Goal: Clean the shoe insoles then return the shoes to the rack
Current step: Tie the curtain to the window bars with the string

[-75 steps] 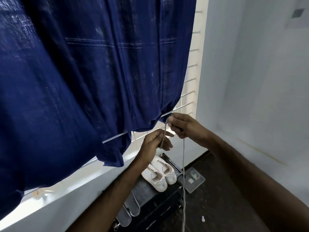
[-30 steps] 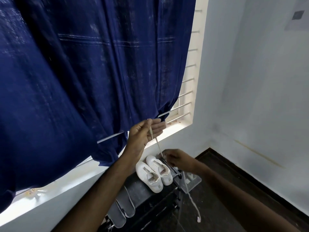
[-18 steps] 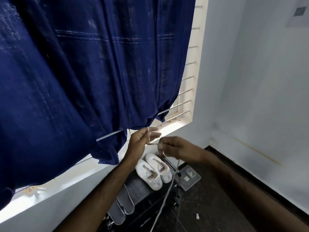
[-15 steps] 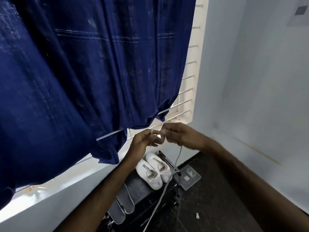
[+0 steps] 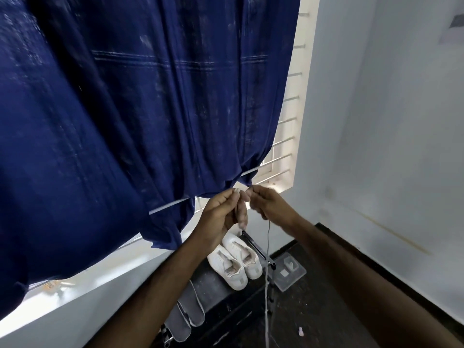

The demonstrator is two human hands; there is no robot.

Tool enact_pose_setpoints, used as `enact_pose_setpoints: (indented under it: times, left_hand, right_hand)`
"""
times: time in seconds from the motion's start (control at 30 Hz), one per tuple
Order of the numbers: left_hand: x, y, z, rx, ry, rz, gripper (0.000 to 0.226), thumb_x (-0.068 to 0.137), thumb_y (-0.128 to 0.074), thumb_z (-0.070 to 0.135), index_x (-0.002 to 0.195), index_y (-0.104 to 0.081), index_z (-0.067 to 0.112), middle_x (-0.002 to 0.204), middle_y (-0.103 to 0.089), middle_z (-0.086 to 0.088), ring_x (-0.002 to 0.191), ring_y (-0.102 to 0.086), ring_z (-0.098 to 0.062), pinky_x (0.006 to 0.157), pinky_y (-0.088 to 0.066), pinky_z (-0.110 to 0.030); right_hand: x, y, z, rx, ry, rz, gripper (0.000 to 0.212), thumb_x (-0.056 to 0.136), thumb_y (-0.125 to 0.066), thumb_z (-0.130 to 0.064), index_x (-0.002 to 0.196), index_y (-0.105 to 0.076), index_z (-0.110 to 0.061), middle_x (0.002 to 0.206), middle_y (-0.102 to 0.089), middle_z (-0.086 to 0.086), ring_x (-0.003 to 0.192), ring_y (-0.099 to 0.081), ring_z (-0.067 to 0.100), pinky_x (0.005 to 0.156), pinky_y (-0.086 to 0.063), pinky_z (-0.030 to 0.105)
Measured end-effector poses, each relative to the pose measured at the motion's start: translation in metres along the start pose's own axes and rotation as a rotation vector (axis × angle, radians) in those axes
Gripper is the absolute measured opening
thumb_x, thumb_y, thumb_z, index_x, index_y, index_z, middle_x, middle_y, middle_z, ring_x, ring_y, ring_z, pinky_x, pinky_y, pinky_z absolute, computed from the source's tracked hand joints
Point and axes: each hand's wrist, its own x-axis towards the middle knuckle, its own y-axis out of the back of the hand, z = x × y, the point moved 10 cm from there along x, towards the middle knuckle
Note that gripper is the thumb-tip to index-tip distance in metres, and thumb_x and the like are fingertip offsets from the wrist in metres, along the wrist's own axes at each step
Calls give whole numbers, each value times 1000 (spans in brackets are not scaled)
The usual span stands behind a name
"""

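Two white shoes (image 5: 234,261) stand side by side on top of the black rack (image 5: 218,295), toes toward the wall. Two grey insoles (image 5: 187,315) lie on the rack's near end, partly hanging over its edge. Above the shoes, my left hand (image 5: 221,214) and my right hand (image 5: 268,204) meet just under the curtain's hem, both pinching a thin white shoelace (image 5: 267,272). The lace hangs straight down from my right hand, past the rack's end toward the floor.
A dark blue curtain (image 5: 140,116) hangs over the barred window (image 5: 286,121) and fills the upper left. A clear plastic plate (image 5: 288,268) lies on the dark floor beside the rack. White walls meet in the corner on the right.
My right hand dropped to the rack, then rose back beside my left hand, drawing the lace up. Both hands have since lifted slightly and closed together on the lace.
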Motion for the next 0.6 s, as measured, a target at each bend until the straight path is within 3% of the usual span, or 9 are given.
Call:
enact_pose_setpoints:
  times: [0.1,0.17,0.23,0.33,0.43,0.5,0.6]
  left_hand:
    - [7,13,5,-80,-36,131,28,109,-35,12,101,-59,1,92,-77,-17,86,-76,-28,79,-60,-34]
    - [13,23,3,-55,-65,175,26,108,-37,8,110,-62,0,113,-75,-18,111,-71,-32,99,-54,-40]
    - [15,34,-2,56,-77,208,26,107,-41,7,116,-66,4,119,-74,-13,119,-68,-28,106,-50,-38]
    - [12,45,-10,253,-90,236,25,106,-46,8,118,-68,4,117,-75,-9,117,-69,-23,105,-50,-32]
    - [9,46,-26,317,-20,212,24,106,-46,7,112,-70,4,105,-78,-5,106,-73,-18,95,-53,-27]
    - [5,36,-35,360,51,147,26,107,-45,13,104,-70,5,88,-78,0,88,-73,-11,85,-53,-24]
    - [-2,10,-44,373,129,-34,36,108,-41,22,107,-68,-2,82,-74,-12,78,-71,-23,76,-55,-27]
  right_hand:
    - [-17,-29,21,34,-26,-63,27,109,-40,-15,99,-61,-1,65,-41,0,48,-36,-1,48,-31,13]
    - [-29,-50,32,31,-15,-173,35,109,-41,-21,102,-65,3,62,-38,-2,50,-34,2,49,-31,13]
    - [-38,-63,33,3,7,-272,32,108,-42,-21,102,-67,-1,62,-40,-8,53,-36,4,53,-34,15]
    - [-45,-59,19,-130,79,-326,29,108,-46,-24,99,-70,-11,63,-47,-12,58,-43,6,61,-40,18]
    - [-40,-34,-3,-164,115,-262,31,107,-47,-31,95,-69,-12,66,-49,-5,59,-43,11,61,-40,25]
    - [-34,-15,-21,-136,126,-212,31,107,-46,-24,94,-64,-3,67,-52,-11,58,-44,3,58,-38,15]
    - [-24,8,-50,-146,156,-141,30,108,-43,-20,92,-60,-1,66,-53,-19,57,-45,-3,55,-35,9]
